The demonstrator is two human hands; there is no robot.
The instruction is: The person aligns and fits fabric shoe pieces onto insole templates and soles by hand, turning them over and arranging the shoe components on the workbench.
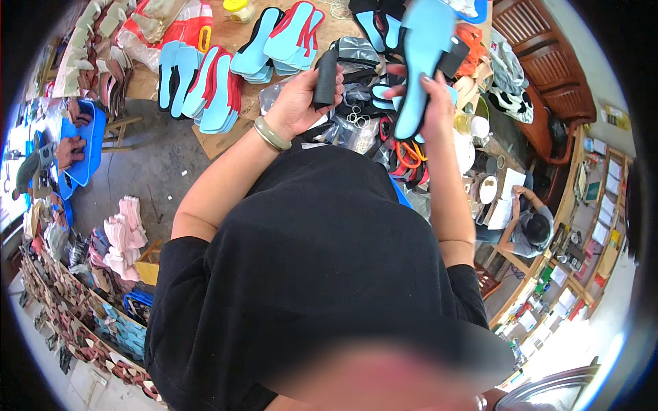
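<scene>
My left hand is closed around a black, rounded, bar-like object, whose exact kind I cannot make out. A pale bangle sits on that wrist. My right hand grips a light blue insole with a dark edge, held upright over the table's right part. Its top end is blurred. Left of my hands lie stacks of blue insoles with black or red undersides, and farther back are another blue-and-black stack and a blue-and-red one.
The worktable carries clear plastic bags, orange-handled scissors and a yellow-lidded jar. A blue crate stands at the left. Pink pieces are piled below it. At the right sits another person with papers.
</scene>
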